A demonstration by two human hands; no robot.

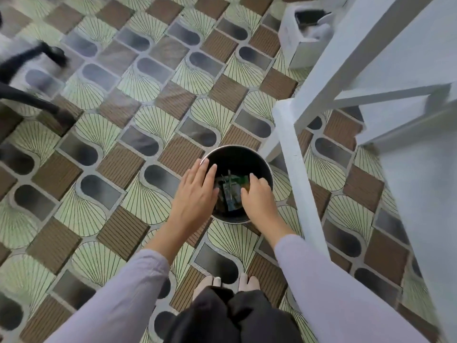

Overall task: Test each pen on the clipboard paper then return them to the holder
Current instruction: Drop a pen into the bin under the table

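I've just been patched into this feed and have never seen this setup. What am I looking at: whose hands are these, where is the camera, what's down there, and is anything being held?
There is no machine. One camera sits on a person's head and looks down, so you see their own arms and feet. They stand on a patterned floor beside a white table frame. On the floor is a round black bin with greenish packets inside. The left hand is flat over the bin's left rim, fingers straight, holding nothing. The right hand reaches into the bin with curled fingers at the packets; I cannot tell whether it grips one. A white box stands further back. No pen, clipboard or holder shows.
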